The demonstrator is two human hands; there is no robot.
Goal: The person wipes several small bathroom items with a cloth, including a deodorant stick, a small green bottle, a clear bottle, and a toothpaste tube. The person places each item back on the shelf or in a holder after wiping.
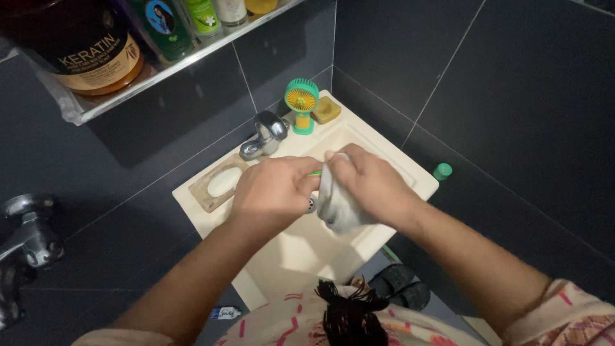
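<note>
Over the cream sink [384, 150], the left hand [272, 192] has its fingers clenched around a thin green handle [314, 173], perhaps a brush, though most of it is hidden. The right hand [371, 182] grasps a grey cloth-like item [337, 208] just above the drain [312, 204]. A chrome tap [264, 134], a white soap [224, 182] in its dish and a small green fan [302, 104] sit along the sink's back edge.

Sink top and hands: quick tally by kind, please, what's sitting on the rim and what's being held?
Soap bars: 2, white on a tray, yellow at the corner
Mini fans: 1, green
Taps: 1, chrome
Cloths: 1, grey, in the right hand
Green sticks: 1, in the left hand
Total: 6
</note>
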